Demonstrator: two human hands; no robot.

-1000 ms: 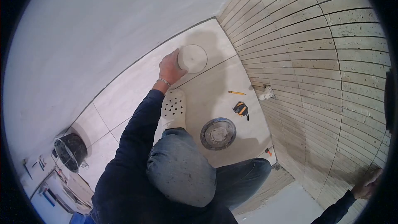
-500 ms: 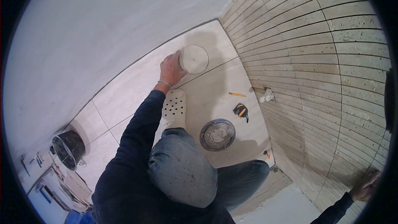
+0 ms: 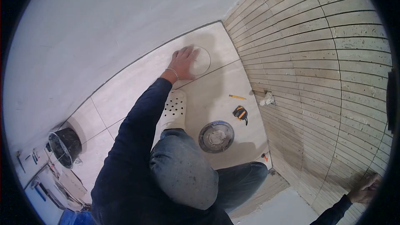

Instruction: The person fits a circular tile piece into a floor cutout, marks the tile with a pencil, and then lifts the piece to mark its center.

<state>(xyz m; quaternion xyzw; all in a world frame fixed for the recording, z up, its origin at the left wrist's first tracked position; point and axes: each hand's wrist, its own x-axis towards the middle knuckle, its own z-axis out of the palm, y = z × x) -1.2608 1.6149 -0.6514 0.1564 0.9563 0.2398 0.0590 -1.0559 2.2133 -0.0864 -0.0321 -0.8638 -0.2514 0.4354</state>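
Round disc on pale floor tiles, farthest of items noted; right hand at grooved wall, grip cannot be determined; blue-rimmed round dish, then tape measure, then yellow pencil; left hand, fingers apart, palm down, covers disc's left part.

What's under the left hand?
The left hand covers the left part of a round disc; the disc's right part shows past the fingertips. Its covered left edge, and anything beneath the hand there, can't be seen.
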